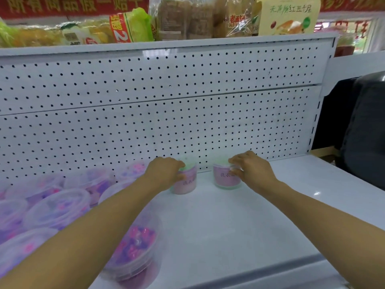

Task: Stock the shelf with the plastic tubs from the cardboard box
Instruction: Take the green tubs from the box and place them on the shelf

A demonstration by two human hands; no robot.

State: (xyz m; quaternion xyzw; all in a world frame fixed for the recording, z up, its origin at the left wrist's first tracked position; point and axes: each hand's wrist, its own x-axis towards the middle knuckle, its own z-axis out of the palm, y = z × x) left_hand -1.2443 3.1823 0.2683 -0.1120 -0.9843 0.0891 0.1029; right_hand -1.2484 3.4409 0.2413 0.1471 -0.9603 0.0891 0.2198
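Observation:
Two small pink-labelled plastic tubs stand on the white shelf (239, 222) near its pegboard back. My left hand (164, 171) is wrapped around the left tub (186, 183). My right hand (252, 167) grips the right tub (224, 177) from the side and top. Both tubs rest upright on the shelf, a short gap between them. Several clear tubs with pink and purple contents (56, 207) fill the shelf's left side, one of them (135, 247) under my left forearm near the front edge. The cardboard box is out of view.
A white pegboard panel (166, 105) backs the shelf. Bagged bread and a boxed cake (289, 15) sit on the shelf above. A dark chair or bag (366, 126) stands to the right, past the shelf end.

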